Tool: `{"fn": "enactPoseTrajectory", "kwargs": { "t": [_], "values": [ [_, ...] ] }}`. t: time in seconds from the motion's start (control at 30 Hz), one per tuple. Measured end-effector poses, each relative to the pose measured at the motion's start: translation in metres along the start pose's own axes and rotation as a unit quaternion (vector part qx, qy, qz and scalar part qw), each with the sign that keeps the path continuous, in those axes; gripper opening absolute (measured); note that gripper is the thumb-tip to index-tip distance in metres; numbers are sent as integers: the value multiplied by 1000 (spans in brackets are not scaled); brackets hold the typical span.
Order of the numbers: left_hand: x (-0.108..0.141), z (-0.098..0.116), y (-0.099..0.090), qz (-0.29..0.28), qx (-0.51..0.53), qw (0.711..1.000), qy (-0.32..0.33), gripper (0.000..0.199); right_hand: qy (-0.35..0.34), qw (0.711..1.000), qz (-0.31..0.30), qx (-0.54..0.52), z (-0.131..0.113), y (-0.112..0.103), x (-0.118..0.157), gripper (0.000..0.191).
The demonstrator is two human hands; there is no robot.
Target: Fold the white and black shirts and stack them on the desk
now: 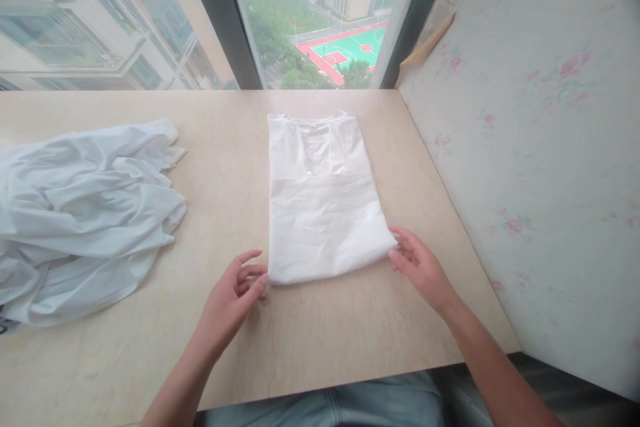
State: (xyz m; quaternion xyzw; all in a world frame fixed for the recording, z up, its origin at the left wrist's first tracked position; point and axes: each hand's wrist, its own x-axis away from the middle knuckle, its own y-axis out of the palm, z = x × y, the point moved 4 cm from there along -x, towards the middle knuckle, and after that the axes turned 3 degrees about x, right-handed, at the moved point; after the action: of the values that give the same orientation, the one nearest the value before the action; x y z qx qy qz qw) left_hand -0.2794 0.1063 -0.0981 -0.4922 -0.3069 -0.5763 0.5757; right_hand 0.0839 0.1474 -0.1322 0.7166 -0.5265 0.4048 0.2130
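A white T-shirt (pixel 325 213) lies folded into a rough rectangle, its round neckline at the far end and a folded edge towards me. At the near left corner, my left hand (pixel 243 287) pinches the cloth between thumb and fingers, the index finger lifted off. My right hand (pixel 415 260) grips the near right corner, thumb in front and fingertips partly hidden at the fabric. That right corner sits a little farther from me than the left one, so the near edge slants.
A crumpled pile of white cloth (pixel 90 213) spreads over the left of the wooden tabletop (pixel 320 333). Windows (pixel 325 33) stand along the back. A flower-patterned wall (pixel 540 147) borders the right side, its covering peeling near the window. My legs are below the front edge.
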Motion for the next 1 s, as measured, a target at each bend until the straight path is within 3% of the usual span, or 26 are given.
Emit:
{"fn": "enactPoseTrajectory", "kwargs": {
  "t": [0.2, 0.4, 0.47, 0.63, 0.77, 0.83, 0.9, 0.93, 1.0],
  "values": [
    [17, 3, 11, 50, 35, 998, 28, 71, -2, 993, 67, 99, 2, -1, 7, 57],
    [8, -6, 17, 12, 4, 999, 35, 72, 1, 984, 73, 160, 7, -7, 11, 51],
    [6, -7, 18, 7, -25, 999, 45, 66, -6, 980, 79, 185, 8, -7, 11, 47],
    [9, -9, 12, 76, -141, 984, 72, 39, -35, 958, 99, 266, 7, -5, 10, 37],
    [17, -11, 13, 96, -200, 971, 91, 33, -61, 938, 86, 329, 7, -2, 8, 35],
    [24, -4, 15, 141, -262, 944, 146, 34, -117, 921, 97, 358, 1, -2, 8, 33],
    [32, 9, 21, 189, -345, 884, 253, 35, -220, 898, 90, 370, -8, 0, 10, 31],
    [36, 16, 27, 192, -384, 846, 315, 34, -277, 883, 71, 371, -13, 2, 12, 30],
    [40, 25, 42, 137, -446, 781, 415, 31, -362, 851, 8, 381, -19, 6, 14, 27]
  ]
}}
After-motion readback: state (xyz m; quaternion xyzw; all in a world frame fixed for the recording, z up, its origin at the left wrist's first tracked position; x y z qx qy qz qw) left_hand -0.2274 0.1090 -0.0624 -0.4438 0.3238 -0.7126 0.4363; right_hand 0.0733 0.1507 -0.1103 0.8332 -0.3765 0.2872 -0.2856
